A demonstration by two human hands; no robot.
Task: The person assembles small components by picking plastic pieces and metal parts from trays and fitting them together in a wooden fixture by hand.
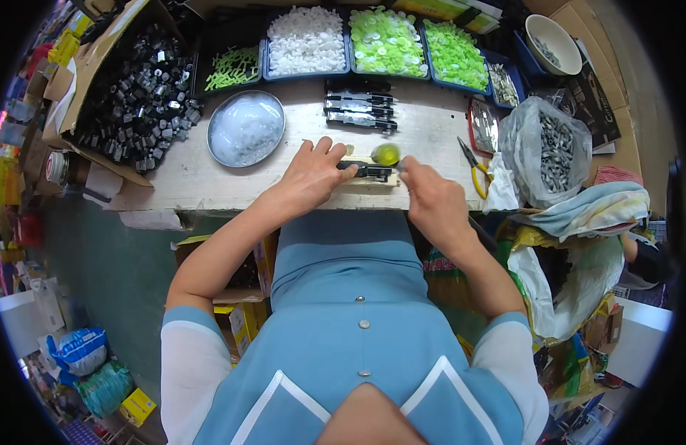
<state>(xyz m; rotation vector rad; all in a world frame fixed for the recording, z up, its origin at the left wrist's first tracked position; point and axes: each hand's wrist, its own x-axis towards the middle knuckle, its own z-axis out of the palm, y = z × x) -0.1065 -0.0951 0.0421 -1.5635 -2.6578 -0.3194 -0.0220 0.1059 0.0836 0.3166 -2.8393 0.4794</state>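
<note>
- From here I see a slim, hard-edged black piece (372,172) on a pale block (388,182), one o'clock from centre; a shiny round dish (246,165) lies at its ten.
- Blur hides what the rounded yellow-green thing (386,154) beside it is.
- At nine, the left hand (313,174) holds the black piece, thumb against it.
- At four, the right hand (437,196) curls; its grip I cannot tell.

"Round dish (247,165): how many?"
"One."
"And behind the dish, running rightward?"
"Three green-filled trays (391,75), one white-filled tray (307,77)."
"Right of the dish?"
"Two hands (313,175), one pair of pliers (474,165), one clear bag (522,148), one cream bowl (552,28)."
"In front of it, rightward?"
"Three shirt buttons (364,324)."
</note>
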